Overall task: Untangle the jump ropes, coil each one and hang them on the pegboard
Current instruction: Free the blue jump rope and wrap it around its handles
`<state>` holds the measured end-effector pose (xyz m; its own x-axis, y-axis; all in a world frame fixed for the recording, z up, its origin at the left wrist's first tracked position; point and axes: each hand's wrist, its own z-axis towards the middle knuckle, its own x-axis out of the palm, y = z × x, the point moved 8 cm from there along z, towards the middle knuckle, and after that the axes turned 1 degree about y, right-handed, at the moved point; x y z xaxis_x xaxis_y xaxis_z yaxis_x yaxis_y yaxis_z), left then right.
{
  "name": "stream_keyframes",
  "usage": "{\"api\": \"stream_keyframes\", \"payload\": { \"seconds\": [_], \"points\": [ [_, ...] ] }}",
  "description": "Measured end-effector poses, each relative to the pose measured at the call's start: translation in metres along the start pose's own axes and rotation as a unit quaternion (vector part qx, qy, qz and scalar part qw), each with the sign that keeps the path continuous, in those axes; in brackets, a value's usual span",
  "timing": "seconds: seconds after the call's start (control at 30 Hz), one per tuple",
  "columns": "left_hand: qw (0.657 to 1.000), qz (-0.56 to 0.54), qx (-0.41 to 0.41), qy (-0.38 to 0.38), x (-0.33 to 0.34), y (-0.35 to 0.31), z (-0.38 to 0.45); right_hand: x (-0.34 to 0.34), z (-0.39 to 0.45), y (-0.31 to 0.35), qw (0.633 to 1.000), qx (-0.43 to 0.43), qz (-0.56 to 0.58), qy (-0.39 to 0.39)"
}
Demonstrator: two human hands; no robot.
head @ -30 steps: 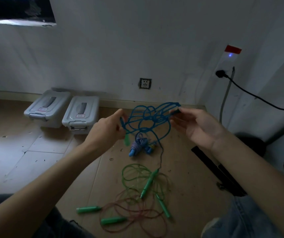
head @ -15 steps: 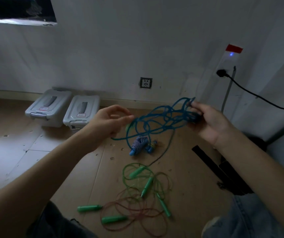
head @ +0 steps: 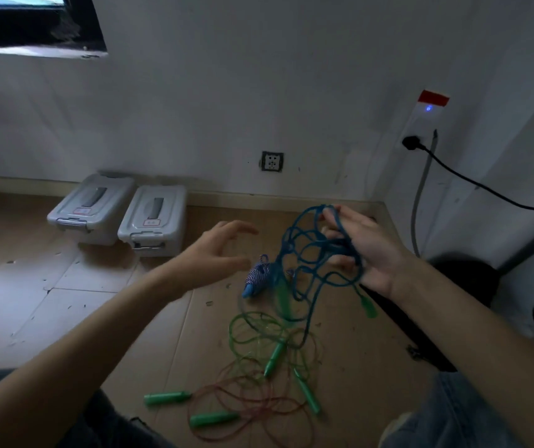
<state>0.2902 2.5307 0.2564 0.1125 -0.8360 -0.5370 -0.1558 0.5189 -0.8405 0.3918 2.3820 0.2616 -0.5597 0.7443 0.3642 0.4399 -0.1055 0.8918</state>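
A tangled blue jump rope (head: 307, 253) is held up above the floor (head: 65, 286), its loops gathered and draped over the right hand (head: 361, 250). The strands are seen to cross the palm and fingers (head: 333, 215), which are curled about them, so the rope is gripped there. From the bundle, loose loops hang down, and one green handle (head: 367, 306) dangles just below the wrist. A second green handle (head: 282, 300) appears blurred beneath the hanging loops. The right forearm is extended forward from the lower right, with the palm turned inward toward the left.

The left hand (head: 217, 253) is held apart from the rope, to its left, with fingers spread and relaxed and nothing grasped in it. Its forearm is stretched out from the lower left, the thumb pointing toward the bundle.

On the floor below, a green jump rope (head: 252, 331) is laid in loose loops, overlapped by a thin red jump rope (head: 252, 412). Several green handles are scattered among them, two (head: 167, 398) lying to the left and others within the loops. A small blue striped toy (head: 257, 278) is found on the floor just behind the hanging blue strands.

Further back, two grey lidded bins (head: 152, 218) are set side by side against the wall (head: 227, 92). A wall socket (head: 272, 161) is mounted above the skirting, and a black cable (head: 472, 181) is plugged in at the right.
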Motion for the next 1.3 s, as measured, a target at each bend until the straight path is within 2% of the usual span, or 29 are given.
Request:
{"api": "stream_keyframes", "payload": {
  "seconds": [0.07,0.17,0.2,0.27,0.33,0.4,0.43,0.47,0.53,0.6,0.63,0.73,0.8,0.83,0.9,0.93,0.97,1.03,1.07,1.13,1.17,1.23,1.3],
  "points": [
    [0.992,-0.122,0.040,0.006,0.019,-0.018,-0.002,0.012,0.001,-0.007,0.999,0.002,0.034,0.033],
    [0.972,-0.232,0.012,0.046,0.044,-0.020,-0.002,0.025,0.001,-0.016,0.989,0.041,0.112,0.085],
    [0.958,-0.283,-0.003,0.039,0.045,-0.017,-0.001,0.028,0.000,-0.018,0.987,0.060,0.111,0.103],
    [0.911,-0.408,-0.054,0.023,0.045,-0.009,-0.001,0.029,0.000,-0.020,0.984,0.082,0.074,0.137],
    [0.879,-0.462,-0.117,0.001,0.038,0.003,0.001,0.027,0.001,-0.020,0.981,0.099,0.038,0.160],
    [0.842,-0.513,-0.163,-0.027,0.023,0.016,0.004,0.020,0.001,-0.019,0.981,0.087,-0.093,0.146],
    [0.820,-0.544,-0.177,-0.034,0.015,0.020,0.005,0.014,0.002,-0.019,0.969,0.064,-0.204,0.126],
    [0.811,-0.553,-0.187,-0.037,0.009,0.023,0.005,0.010,0.003,-0.018,0.943,0.035,-0.315,0.100],
    [0.846,-0.493,-0.196,-0.043,0.001,0.029,0.003,0.006,0.005,-0.019,0.892,-0.009,-0.448,0.062],
    [0.888,-0.410,-0.201,-0.051,0.000,0.034,0.003,0.006,0.005,-0.020,0.862,-0.029,-0.503,0.044],
    [0.896,-0.391,-0.204,-0.055,0.001,0.036,0.003,0.006,0.005,-0.018,0.855,-0.040,-0.516,0.032],
    [0.890,-0.404,-0.195,-0.081,-0.007,0.034,0.004,0.000,0.005,-0.001,0.832,-0.101,-0.545,-0.025],
    [0.863,-0.446,-0.190,-0.141,-0.026,0.037,0.002,-0.006,0.005,0.004,0.819,-0.102,-0.562,-0.047],
    [0.848,-0.467,-0.185,-0.168,-0.037,0.039,-0.001,-0.011,0.005,0.002,0.835,-0.079,-0.542,-0.048],
    [0.836,-0.499,-0.154,-0.167,-0.046,0.031,-0.005,-0.010,0.003,-0.012,0.903,-0.011,-0.430,-0.003],
    [0.849,-0.489,-0.137,-0.148,-0.044,0.024,-0.006,-0.003,0.001,-0.018,0.928,0.014,-0.370,0.032],
    [0.880,-0.436,-0.131,-0.132,-0.038,0.019,-0.006,0.005,-0.001,-0.021,0.944,0.021,-0.323,0.066],
    [0.950,-0.262,-0.131,-0.107,-0.020,0.015,-0.005,0.020,-0.003,-0.018,0.962,-0.001,-0.251,0.112],
    [0.966,-0.192,-0.134,-0.108,-0.011,0.014,-0.004,0.025,-0.002,-0.014,0.967,-0.017,-0.224,0.117],
    [0.978,-0.134,-0.128,-0.100,0.002,0.012,-0.003,0.028,0.001,-0.009,0.976,-0.031,-0.188,0.109],
    [0.980,-0.143,-0.116,-0.069,0.011,0.011,-0.002,0.029,0.002,-0.008,0.978,-0.030,-0.175,0.107],
    [0.978,-0.171,-0.102,0.058,0.045,0.009,-0.004,0.031,0.001,-0.010,0.982,-0.024,-0.151,0.114],
    [0.981,-0.093,-0.078,0.154,0.079,0.013,-0.007,0.036,0.000,-0.010,0.982,-0.024,-0.119,0.142]
  ]
}}
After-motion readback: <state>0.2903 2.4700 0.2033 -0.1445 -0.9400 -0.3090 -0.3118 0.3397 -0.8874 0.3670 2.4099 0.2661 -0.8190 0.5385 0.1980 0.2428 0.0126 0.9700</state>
